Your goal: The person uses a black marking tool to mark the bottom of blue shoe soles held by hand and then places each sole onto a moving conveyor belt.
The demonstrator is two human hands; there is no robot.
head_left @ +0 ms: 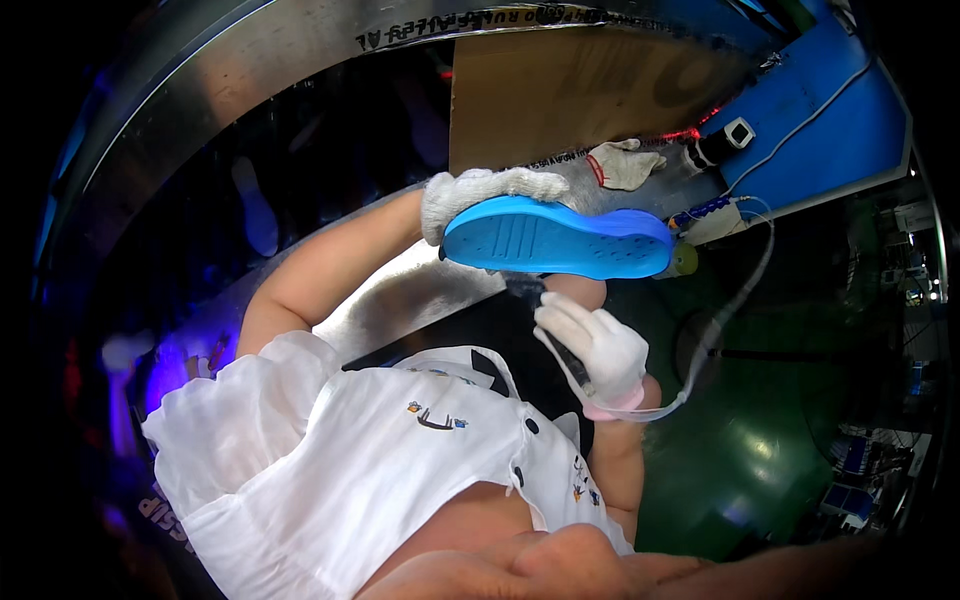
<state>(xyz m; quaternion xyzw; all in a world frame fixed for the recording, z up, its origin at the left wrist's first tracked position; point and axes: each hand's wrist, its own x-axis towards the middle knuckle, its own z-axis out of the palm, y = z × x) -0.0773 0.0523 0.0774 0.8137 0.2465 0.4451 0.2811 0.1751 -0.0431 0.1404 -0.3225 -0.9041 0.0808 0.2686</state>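
A blue shoe sole is held up in front of me, its grooved and dimpled face turned toward me. My left hand, in a white knit glove, is closed along the sole's upper edge, fingers stretched behind it. Below the sole, my right hand wears a thin white glove with a pink cuff. It is closed around the handle of a brush with dark bristles, which are close under the sole's lower edge; whether they touch it I cannot tell. A translucent hose runs from beside the right wrist up toward the bench.
An empty white glove with a red cuff lies beyond the sole. Near it stand a black and white device and a blue panel. A cardboard sheet leans behind. Several soles, one pale, sit in the dark at left.
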